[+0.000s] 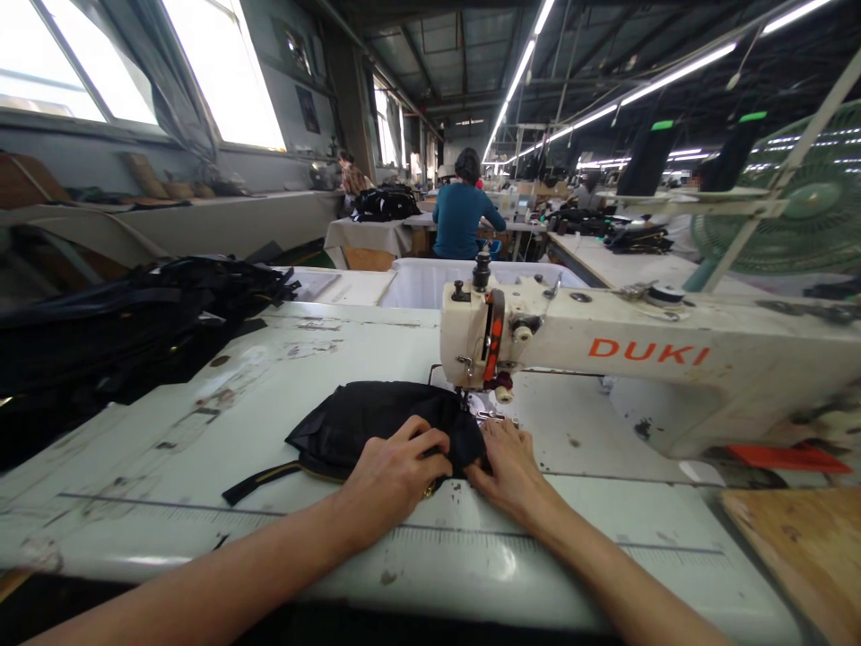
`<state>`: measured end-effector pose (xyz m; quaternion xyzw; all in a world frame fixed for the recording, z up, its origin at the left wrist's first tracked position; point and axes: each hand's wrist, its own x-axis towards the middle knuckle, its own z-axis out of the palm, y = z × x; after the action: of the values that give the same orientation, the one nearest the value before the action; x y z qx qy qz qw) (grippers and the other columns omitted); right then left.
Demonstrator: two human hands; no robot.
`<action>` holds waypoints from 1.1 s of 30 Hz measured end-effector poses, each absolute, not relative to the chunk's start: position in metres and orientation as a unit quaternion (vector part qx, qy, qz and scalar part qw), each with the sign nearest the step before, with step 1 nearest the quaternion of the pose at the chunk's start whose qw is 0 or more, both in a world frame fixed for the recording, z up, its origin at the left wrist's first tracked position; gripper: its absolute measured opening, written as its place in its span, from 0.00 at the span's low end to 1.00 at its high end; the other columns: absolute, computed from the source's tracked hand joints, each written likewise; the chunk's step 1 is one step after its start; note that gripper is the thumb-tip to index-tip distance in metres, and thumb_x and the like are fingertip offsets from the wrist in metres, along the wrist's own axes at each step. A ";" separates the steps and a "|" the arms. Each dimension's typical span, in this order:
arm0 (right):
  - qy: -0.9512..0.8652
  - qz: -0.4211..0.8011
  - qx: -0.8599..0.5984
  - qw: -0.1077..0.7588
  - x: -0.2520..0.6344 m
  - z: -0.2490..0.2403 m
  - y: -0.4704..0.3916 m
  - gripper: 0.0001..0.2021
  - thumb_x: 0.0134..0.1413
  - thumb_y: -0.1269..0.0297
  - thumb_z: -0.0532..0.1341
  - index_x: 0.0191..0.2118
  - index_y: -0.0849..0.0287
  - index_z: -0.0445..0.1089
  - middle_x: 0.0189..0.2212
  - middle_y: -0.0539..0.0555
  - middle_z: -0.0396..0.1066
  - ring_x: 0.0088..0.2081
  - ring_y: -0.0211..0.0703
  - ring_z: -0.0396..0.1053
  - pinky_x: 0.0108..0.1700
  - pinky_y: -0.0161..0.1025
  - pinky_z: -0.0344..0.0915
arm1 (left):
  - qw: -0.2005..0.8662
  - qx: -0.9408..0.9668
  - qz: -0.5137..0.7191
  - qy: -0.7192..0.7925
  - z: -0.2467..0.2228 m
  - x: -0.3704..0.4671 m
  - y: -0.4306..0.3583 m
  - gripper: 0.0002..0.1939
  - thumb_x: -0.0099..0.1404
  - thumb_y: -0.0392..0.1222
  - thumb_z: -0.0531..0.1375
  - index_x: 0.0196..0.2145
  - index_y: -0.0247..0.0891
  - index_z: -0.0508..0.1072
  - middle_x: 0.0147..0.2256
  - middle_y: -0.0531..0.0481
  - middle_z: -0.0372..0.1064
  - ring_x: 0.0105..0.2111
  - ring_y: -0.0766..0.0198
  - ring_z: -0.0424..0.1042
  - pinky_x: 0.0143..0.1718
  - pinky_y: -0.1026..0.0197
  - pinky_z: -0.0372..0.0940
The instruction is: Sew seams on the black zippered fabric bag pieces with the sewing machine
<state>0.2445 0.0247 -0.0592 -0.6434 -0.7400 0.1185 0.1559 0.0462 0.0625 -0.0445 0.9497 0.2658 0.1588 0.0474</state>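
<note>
A black fabric piece (pixel 377 417) lies on the pale green sewing table (pixel 323 350), its right end under the needle area of a white sewing machine (pixel 646 359). A narrow black strip with a yellowish edge (pixel 259 480) sticks out at its left. My left hand (pixel 402 467) rests on the fabric with bent fingers, gripping its near part; a small gold-coloured metal bit shows beneath. My right hand (pixel 508 462) holds the fabric's right edge between thumb and fingers, just in front of the presser foot.
Dark fabric pieces (pixel 114 332) are heaped at the left. Behind the table stands a white bin (pixel 417 283). A wooden board (pixel 800 547) is at the right front, a green fan (pixel 807 197) at the right back. A person in a blue top (pixel 461 220) sits farther off.
</note>
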 end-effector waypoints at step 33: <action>-0.660 0.204 -0.707 0.153 0.258 -0.036 0.034 0.14 0.50 0.61 0.61 0.18 0.56 0.59 0.17 0.46 0.60 0.24 0.38 0.58 0.26 0.34 0.49 | 0.053 0.966 0.144 0.206 -0.054 0.040 0.065 0.10 0.69 0.32 0.55 0.44 0.43 0.71 0.49 0.53 0.70 0.51 0.64 0.65 0.31 0.68 0.61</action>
<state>0.2578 0.0344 -0.0357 -0.7065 -0.6600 0.2043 0.1531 0.0405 0.0648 -0.0539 0.9664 0.2059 0.1443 0.0528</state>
